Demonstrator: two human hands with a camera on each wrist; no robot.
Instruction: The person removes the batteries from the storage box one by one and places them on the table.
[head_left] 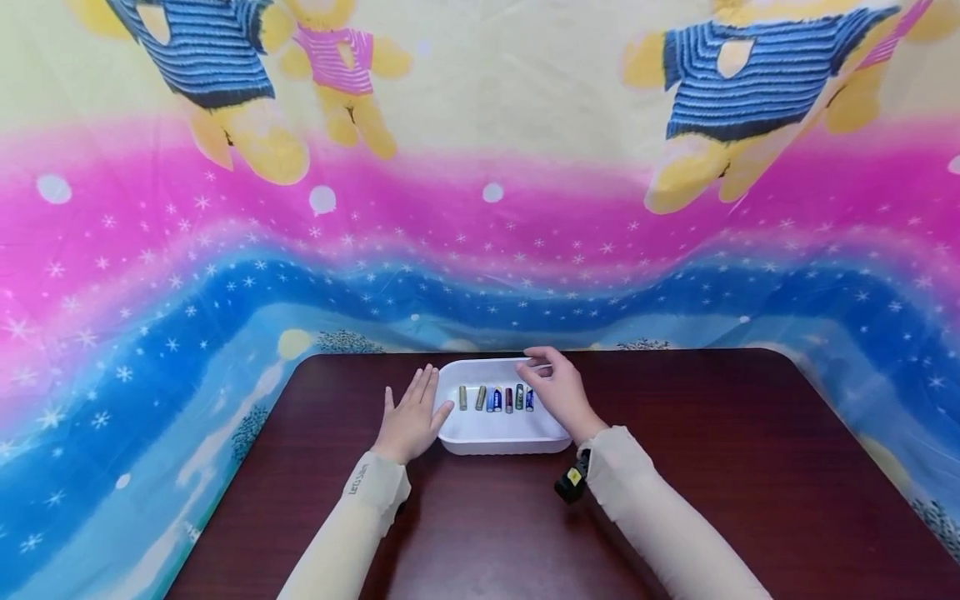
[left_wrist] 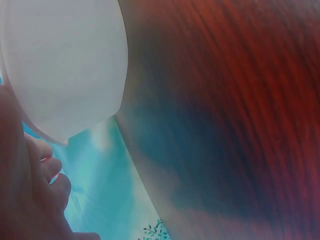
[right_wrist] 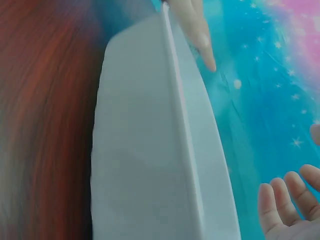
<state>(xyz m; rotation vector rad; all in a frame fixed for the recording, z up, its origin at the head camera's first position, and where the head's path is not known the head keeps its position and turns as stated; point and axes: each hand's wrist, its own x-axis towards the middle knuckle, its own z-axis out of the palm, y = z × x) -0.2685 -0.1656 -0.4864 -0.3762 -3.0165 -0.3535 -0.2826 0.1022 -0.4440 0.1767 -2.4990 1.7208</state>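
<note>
In the head view: on a dark reddish-brown table [head_left: 712,475], a white tray [head_left: 510,439], placed between the two hands, near the far edge. Inside the tray, seven batteries [head_left: 481,398], side by side in one row: from left to right, two of dull gold colour, two blue, one dark red, one green and again one blue. Between the two gold ones, a clear gap. At the left end of the tray, the left hand [head_left: 408,423], fingers straight and a little spread, thumb at the rim, nothing pinched. Over the right end, the right hand [head_left: 558,392], fingers loosely bent and apart, close to the last blue battery; cannot tell about contact. At the right wrist, a black device [head_left: 572,479] with a yellow label. Behind, a pink and blue cloth [head_left: 465,233] with printed bears in striped shirts.

In the left wrist view: upper left, the outside of the tray, with the left hand just beside; finger posture mostly hidden.

In the right wrist view: in the centre, the tray wall and rim; lower right, the right hand, fingers apart, without visible grip.
</note>
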